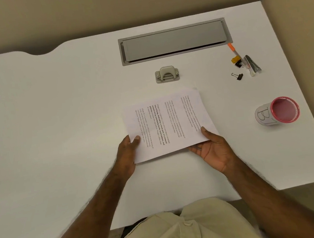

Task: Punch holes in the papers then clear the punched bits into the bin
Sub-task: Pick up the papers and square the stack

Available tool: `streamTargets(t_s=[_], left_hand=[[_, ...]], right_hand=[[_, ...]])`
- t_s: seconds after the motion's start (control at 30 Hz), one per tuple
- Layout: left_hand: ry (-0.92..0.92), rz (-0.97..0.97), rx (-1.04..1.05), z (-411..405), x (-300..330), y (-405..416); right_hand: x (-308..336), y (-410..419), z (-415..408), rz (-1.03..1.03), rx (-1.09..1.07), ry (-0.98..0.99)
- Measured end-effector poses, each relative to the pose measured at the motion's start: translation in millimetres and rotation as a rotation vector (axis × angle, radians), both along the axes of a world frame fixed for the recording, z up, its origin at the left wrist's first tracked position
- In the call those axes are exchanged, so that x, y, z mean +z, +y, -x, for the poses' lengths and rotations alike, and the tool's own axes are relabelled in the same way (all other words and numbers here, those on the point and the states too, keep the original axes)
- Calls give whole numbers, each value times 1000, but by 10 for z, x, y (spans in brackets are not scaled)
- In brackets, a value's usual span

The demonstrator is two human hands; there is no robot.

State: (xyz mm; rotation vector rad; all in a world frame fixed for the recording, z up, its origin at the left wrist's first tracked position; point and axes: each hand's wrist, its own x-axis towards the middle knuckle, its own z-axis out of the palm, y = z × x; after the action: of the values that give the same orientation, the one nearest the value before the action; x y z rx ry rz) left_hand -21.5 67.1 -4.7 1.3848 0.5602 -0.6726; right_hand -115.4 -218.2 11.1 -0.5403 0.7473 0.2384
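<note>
White printed paper sheets [166, 123] pinched at both near corners, left hand [127, 154] and right hand [212, 148], thumbs on top, presumably for squaring. Beyond that grip, grey metal hole punch [167, 74] untouched; off right, pink mesh bin [280, 111] waiting for bits.

A white bench [55, 109] carries a grey, closed cable hatch [175, 41] let into its surface near the far edge. Toward the far right corner lies an orange-capped pen [234, 51], with a small yellow object [235, 60] and a black binder clip [239, 64] touching it at its near end, and a silver stapler [253, 65] just beside them on the right. A second black binder clip [238, 76] lies apart, a little nearer the front edge, and beige partition walls [298, 38] stand along the far and right edges.
</note>
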Motion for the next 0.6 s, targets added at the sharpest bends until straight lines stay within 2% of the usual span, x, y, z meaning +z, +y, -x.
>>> streamTargets(t_s=[0.17, 0.6], left_hand=[[-15, 1, -23, -75, 1, -51], [-39, -5, -40, -140, -36, -182]], right_hand=[[13, 126, 48, -71, -129, -5], [-38, 537, -49, 86, -61, 50]])
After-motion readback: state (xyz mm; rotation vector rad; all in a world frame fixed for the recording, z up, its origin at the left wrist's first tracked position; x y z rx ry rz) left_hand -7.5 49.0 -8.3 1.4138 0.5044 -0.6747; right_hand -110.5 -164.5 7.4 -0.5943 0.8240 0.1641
